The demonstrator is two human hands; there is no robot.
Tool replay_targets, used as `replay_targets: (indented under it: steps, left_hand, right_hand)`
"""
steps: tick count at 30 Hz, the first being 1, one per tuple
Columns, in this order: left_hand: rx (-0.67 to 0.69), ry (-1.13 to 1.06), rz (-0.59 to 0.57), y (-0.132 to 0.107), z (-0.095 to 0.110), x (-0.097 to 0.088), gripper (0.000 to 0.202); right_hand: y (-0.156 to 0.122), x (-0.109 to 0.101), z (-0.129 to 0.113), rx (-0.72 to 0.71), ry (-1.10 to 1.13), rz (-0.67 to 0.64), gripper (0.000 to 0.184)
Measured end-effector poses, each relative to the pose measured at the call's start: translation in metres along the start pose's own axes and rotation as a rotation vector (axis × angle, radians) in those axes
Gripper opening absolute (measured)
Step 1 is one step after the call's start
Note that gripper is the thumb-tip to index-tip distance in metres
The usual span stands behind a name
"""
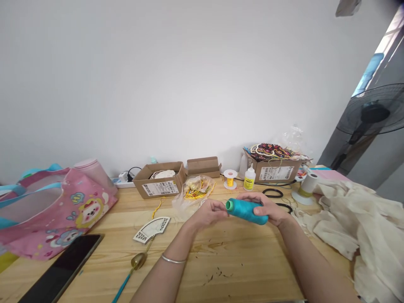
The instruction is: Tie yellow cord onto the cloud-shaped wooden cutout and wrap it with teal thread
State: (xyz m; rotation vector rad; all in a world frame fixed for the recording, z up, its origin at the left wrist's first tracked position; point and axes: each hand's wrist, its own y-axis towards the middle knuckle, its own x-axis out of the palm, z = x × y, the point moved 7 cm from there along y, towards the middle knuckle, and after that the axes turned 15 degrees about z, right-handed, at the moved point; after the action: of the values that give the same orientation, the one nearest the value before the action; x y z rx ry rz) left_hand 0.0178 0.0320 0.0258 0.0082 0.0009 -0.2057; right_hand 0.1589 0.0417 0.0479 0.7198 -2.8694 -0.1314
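A large cone of teal thread [246, 211] with a green tube end [229, 205] lies sideways above the wooden table [240, 269]. My right hand [265, 209] wraps over its body, and my left hand [210, 212] holds it at the green end. A silver bangle [173, 259] circles my left wrist. Just beyond my hands, a plastic bag of yellow cord [196, 191] rests on the table. The black handles of scissors [274, 198] are partly hidden behind my right hand.
Left of my hands lie a carved white fan-shaped piece [151, 229] and a blue-handled tool [134, 263]. Cardboard boxes [159, 180], a yellow thread spool [230, 179] and a glue bottle [249, 178] stand behind. A pink bag [57, 210], a dark tablet [61, 267] and cream cloth [356, 227] flank the table.
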Motion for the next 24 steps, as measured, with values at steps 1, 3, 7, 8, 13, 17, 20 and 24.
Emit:
replay_targets:
  steps: [1, 3, 7, 8, 13, 17, 20, 24]
  left_hand:
    - [-0.006, -0.07, 0.039, 0.001, 0.002, -0.007, 0.038]
    - [0.009, -0.215, 0.103, 0.004, 0.007, -0.018, 0.044]
    - [0.03, -0.587, 0.322, 0.01, 0.016, -0.044, 0.032]
    - [0.024, -0.696, 0.384, 0.011, 0.017, -0.052, 0.027]
    - [0.019, -1.021, 0.57, 0.012, 0.015, -0.084, 0.024]
    - [0.09, -1.087, 0.636, 0.011, 0.015, -0.101, 0.026]
    - [0.134, -0.959, 0.663, 0.01, 0.016, -0.099, 0.021]
    - [0.198, -0.631, 0.671, 0.011, 0.016, -0.084, 0.025]
  right_hand:
    - [0.0, -0.002, -0.002, -0.016, -0.02, 0.012, 0.055]
    - [0.0, -0.002, -0.006, -0.05, -0.094, 0.029, 0.056]
    - [0.004, 0.005, -0.007, -0.131, -0.404, 0.047, 0.06]
    - [0.006, 0.007, -0.006, -0.162, -0.495, 0.067, 0.059]
    - [0.011, -0.005, -0.02, -0.497, -0.847, 0.371, 0.05]
    - [-0.007, -0.029, -0.048, -0.808, -0.958, 0.801, 0.046]
    - [-0.031, -0.045, -0.062, -0.929, -0.847, 1.148, 0.054]
    - [-0.047, -0.059, -0.06, -0.875, -0.639, 1.362, 0.06]
